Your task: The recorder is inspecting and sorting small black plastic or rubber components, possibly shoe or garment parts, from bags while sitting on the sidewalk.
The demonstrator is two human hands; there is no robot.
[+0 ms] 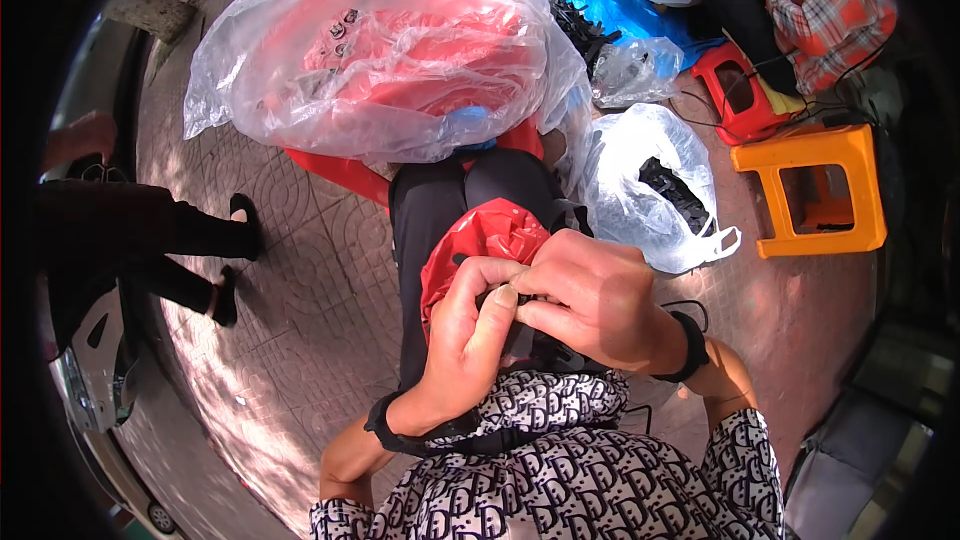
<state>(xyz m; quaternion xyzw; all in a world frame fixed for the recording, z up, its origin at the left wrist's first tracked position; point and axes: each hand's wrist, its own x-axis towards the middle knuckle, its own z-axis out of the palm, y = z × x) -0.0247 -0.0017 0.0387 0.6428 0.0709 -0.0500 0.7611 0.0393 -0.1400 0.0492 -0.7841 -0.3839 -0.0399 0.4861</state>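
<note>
Here, small dark piece (523,298), mostly hidden; left fingers (495,309), right fingers (542,281) pinching it.

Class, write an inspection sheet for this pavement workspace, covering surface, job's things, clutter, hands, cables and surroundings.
Surface: patterned paving; the person's lap bears shiny red material.
Job's things: small dark item at the fingertips, mostly hidden; large clear bag with red contents beyond the knees; open white bag holding black pieces.
Clutter: orange stool, red stool, smaller clear bag.
Hands: left hand and right hand pinch close together above the lap.
Cables: thin dark cord near the red stool; its ends cannot be traced.
Surroundings: seated person in plaid at upper right; person in dark clothes at left; tree trunk at upper left.
</note>
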